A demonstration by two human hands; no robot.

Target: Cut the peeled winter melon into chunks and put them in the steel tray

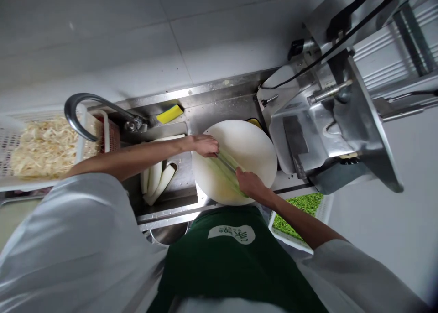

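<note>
A long pale green vegetable piece [224, 174], somewhat blurred, lies slantwise on a round white cutting board [260, 144]. My right hand [251, 184] is closed round the near end of a knife, its narrow metal blade [226, 162] seen almost edge-on along the vegetable. At the far end, my left hand [205, 145] has its fingers curled down on the vegetable, right by the blade's tip. Its fingertips are partly hidden. Left of the board, several pale green vegetable lengths [160, 185] rest in the metal sink [181, 185], partly behind my left forearm.
A curved faucet [82, 103] arches beside a white basket [80, 142] of pale shreds. A yellow block [170, 114] sits on the sink ledge. To the right stand a metal slicing machine [338, 121] and a cleaver [294, 139]. Below is a crate of chopped greens [297, 212].
</note>
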